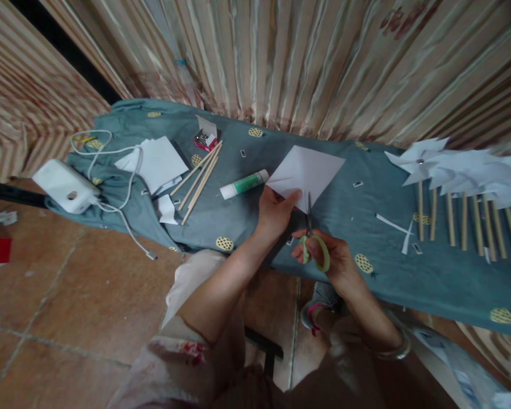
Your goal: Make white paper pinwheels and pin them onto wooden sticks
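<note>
A person's left hand (pixel 276 210) pinches the lower left edge of a square white sheet (pixel 309 167), thumb pressed on top, while the fingers of the right hand (pixel 334 255) curl around the handles of a pair of scissors (pixel 309 226) whose blades meet the sheet's near corner. The sheet sits mid-table, just above the patterned green tablecloth (pixel 366 204). To the right, a row of white pinwheels (pixel 472 173) on sticks appears complete; how many is hard to tell where they overlap. The sheet in hand looks to be at the cutting stage, unfolded and without a stick. Yet to be used at left are loose wooden sticks (pixel 201 187), a paper stack (pixel 162 162), a glue stick (pixel 244 184) and an open box of small metal pieces (pixel 206 136).
</note>
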`<state>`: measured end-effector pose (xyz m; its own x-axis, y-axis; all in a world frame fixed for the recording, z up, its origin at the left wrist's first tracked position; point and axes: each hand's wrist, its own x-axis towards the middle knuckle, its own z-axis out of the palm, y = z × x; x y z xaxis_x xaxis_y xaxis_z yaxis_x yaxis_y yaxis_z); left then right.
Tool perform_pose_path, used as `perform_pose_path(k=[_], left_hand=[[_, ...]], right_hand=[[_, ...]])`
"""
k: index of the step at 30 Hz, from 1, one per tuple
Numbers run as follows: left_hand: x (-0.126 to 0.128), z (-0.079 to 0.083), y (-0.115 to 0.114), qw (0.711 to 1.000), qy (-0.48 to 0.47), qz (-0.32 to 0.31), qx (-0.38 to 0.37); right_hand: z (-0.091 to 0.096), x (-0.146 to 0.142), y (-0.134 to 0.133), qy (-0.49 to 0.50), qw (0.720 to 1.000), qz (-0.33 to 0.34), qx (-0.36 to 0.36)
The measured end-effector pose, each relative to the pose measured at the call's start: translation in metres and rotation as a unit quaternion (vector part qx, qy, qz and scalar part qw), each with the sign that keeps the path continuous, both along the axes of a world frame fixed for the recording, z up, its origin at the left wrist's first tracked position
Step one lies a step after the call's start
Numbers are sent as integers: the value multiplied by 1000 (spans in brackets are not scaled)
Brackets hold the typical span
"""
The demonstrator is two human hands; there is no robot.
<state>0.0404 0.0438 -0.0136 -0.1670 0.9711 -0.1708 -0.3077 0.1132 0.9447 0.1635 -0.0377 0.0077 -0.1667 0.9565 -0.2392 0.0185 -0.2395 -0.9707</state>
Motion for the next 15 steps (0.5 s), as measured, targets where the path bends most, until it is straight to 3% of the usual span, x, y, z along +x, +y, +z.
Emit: perform_pose_path(k=[15], left_hand=[[1, 3, 0, 1000, -26, 2, 2]], right_hand=[[-1, -2, -1, -5, 999, -26, -21]])
